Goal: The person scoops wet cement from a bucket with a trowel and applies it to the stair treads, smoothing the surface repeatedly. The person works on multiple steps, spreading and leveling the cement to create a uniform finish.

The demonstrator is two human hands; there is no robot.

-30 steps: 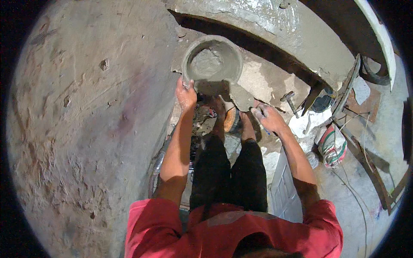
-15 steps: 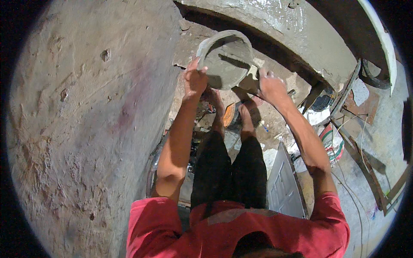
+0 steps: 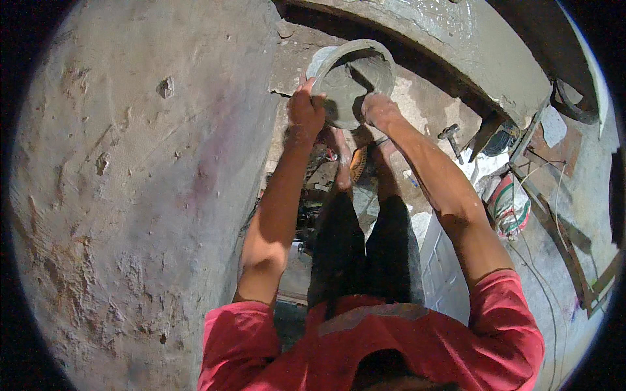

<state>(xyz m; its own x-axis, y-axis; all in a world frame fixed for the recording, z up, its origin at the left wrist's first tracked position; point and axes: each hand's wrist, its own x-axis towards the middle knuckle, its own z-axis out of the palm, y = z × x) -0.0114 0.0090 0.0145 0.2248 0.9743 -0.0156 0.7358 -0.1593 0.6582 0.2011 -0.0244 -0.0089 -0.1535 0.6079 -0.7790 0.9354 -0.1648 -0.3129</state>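
Observation:
A round grey tub with wet grey mortar in it is held out ahead of me, its mouth facing up. My left hand grips its left rim, thumb over the edge. At the near right side of the opening, my right hand reaches over the rim with curled fingers. Whatever those fingers hold is hidden; a dark shape, perhaps a tool or a shadow, lies across the mortar beyond them. Below the tub my bare feet show between the forearms.
A rough plastered wall rises close on the left. Ahead runs a smooth cement ledge. To the right are a hammer, a striped sack and a metal frame with loose wires. A pale panel stands by my right leg.
My right hand has moved left, from beside the tub to over its rim. The tub and my left hand have shifted slightly right in view. The hammer now shows.

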